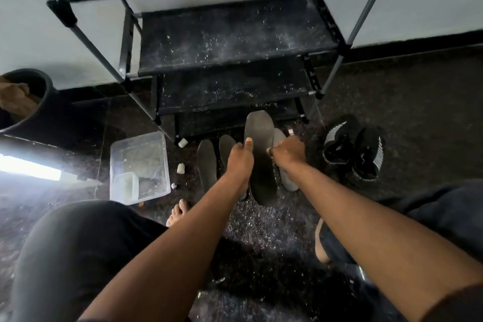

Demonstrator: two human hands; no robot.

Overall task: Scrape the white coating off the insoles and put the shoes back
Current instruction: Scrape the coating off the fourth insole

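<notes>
My left hand (239,158) grips the left edge of a dark grey insole (261,165), thumb on top, holding it lengthwise above the floor. At that insole's right edge my right hand (287,153) is curled into a fist, with a small pale tip showing by its fingers; whether it holds a tool I cannot tell. Two more dark insoles (206,162) lie on the floor to the left, one partly behind my left hand. A lighter, whitish insole (286,180) lies under my right wrist. A pair of black shoes (352,149) stands on the floor at the right.
A black shoe rack (235,42) dusted with white flakes stands against the wall ahead. A clear plastic box (139,167) sits on the floor at the left, with small white lumps (181,168) beside it. A dark bin (28,102) is far left. White scrapings cover the floor between my knees.
</notes>
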